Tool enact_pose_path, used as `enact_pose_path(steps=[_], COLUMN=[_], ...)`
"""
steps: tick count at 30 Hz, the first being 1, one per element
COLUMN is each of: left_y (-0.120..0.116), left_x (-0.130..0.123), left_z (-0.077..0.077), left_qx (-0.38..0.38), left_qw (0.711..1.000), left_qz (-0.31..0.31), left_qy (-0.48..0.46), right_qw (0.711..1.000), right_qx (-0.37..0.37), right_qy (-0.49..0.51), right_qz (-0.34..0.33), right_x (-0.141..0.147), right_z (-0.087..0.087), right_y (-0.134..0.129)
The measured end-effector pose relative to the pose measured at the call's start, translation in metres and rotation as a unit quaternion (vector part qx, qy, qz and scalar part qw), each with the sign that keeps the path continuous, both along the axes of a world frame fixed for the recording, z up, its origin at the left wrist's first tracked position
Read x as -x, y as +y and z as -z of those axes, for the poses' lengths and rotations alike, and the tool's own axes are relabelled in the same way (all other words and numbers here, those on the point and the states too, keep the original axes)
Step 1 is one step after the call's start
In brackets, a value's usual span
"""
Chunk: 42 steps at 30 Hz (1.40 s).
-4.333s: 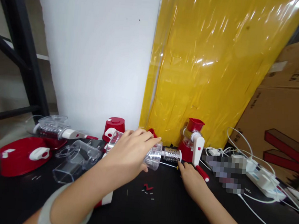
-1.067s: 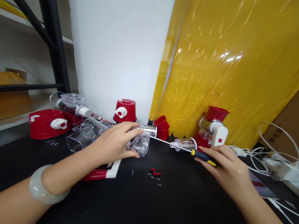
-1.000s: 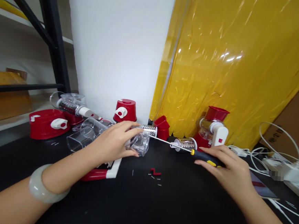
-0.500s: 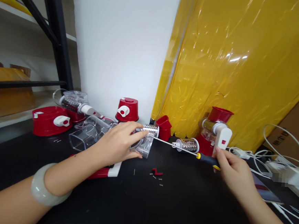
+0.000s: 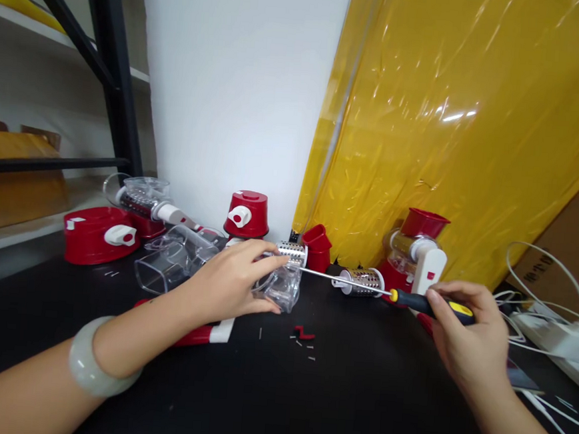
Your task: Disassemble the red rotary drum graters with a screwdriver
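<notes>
My left hand (image 5: 237, 276) grips a clear plastic housing (image 5: 286, 289), its fingers over the top and thumb below. In my right hand (image 5: 474, 345) is a screwdriver (image 5: 420, 304) with a black and yellow handle, held level. Its long shaft points left, with the tip at the upper edge of the clear housing by my left fingertips; exact contact is hard to see. Under my left forearm lies a red and white part (image 5: 220, 332), partly hidden. A small red piece (image 5: 304, 334) and several loose screws (image 5: 310, 352) rest on the black table (image 5: 334, 408).
Behind are perforated drum graters (image 5: 363, 282), a red pusher (image 5: 317, 246), red bases (image 5: 100, 237) and an assembled rotary grater (image 5: 417, 254). More clear plastic parts (image 5: 162, 267) lie left. White cables (image 5: 536, 330) and a power strip crowd the right. A black-framed shelf (image 5: 111, 62) stands left.
My right hand has shifted right along the screwdriver handle, showing more of its yellow end. The clear housing in my left hand has turned slightly and moved a little right.
</notes>
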<state>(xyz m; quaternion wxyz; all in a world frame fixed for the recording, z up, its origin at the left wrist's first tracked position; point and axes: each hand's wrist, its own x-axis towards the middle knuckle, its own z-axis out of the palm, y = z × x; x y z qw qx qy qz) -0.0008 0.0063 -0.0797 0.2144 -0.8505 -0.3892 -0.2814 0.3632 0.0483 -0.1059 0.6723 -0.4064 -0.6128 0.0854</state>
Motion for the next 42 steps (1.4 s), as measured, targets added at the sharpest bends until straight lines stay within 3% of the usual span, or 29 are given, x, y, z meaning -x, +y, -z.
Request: enact_pose_path(steps=[3, 4, 6, 9, 11, 14, 17, 19, 21, 23, 26, 28, 31, 34, 39, 42], left_y=[-0.001, 0.000, 0.000, 0.001, 0.001, 0.000, -0.001, -0.001, -0.001, 0.000, 0.000, 0.000, -0.001, -0.002, -0.002, -0.002], left_x=[-0.001, -0.001, 0.000, 0.000, 0.000, -0.001, -0.002, -0.002, -0.001, -0.001, 0.000, 0.000, 0.000, 0.000, -0.001, 0.000], left_z=[-0.001, -0.001, -0.001, -0.001, -0.001, -0.001, 0.000, 0.000, 0.000, -0.001, -0.003, -0.004, -0.005, -0.005, -0.005, -0.006], left_qx=[-0.027, -0.033, -0.040, -0.042, -0.042, -0.036, -0.026, -0.025, -0.033, -0.040, -0.043, -0.045, -0.048, -0.054, -0.064, -0.061], left_qw=[1.000, 0.999, 0.999, 0.999, 0.999, 0.999, 0.999, 0.999, 0.999, 0.999, 0.999, 0.998, 0.998, 0.998, 0.997, 0.997], left_qz=[-0.004, -0.006, -0.009, -0.012, -0.014, -0.018, -0.019, -0.022, -0.025, -0.026, -0.028, -0.030, -0.028, -0.023, -0.027, -0.033], left_qy=[0.001, 0.006, 0.014, 0.017, 0.016, 0.013, 0.012, 0.011, 0.009, 0.009, 0.011, 0.010, 0.005, 0.005, 0.022, 0.025], right_qw=[0.981, 0.974, 0.971, 0.986, 0.993, 0.981, 0.940, 0.929, 0.940, 0.957, 0.974, 0.969, 0.929, 0.908, 0.957, 0.974], right_qx=[0.129, 0.169, 0.215, 0.160, 0.107, 0.095, 0.117, 0.136, 0.179, 0.224, 0.191, 0.147, 0.135, 0.172, 0.245, 0.192], right_qy=[0.067, 0.059, 0.006, -0.034, -0.007, 0.091, 0.178, 0.182, 0.130, 0.047, 0.042, 0.109, 0.191, 0.228, 0.078, 0.053], right_qz=[-0.128, -0.140, -0.103, -0.037, -0.044, -0.144, -0.268, -0.292, -0.259, -0.179, -0.113, -0.165, -0.286, -0.306, -0.136, -0.108], right_x=[-0.002, -0.004, -0.007, -0.012, -0.012, -0.008, -0.004, -0.006, -0.010, -0.016, -0.016, -0.012, -0.004, -0.001, -0.005, -0.005], right_z=[0.003, 0.003, 0.002, -0.001, -0.003, -0.008, -0.012, -0.010, -0.006, -0.002, -0.001, -0.006, -0.013, -0.013, 0.001, 0.002], right_y=[0.008, 0.009, 0.011, 0.011, 0.008, 0.002, -0.002, 0.001, 0.006, 0.010, 0.010, 0.005, -0.001, 0.001, 0.013, 0.012])
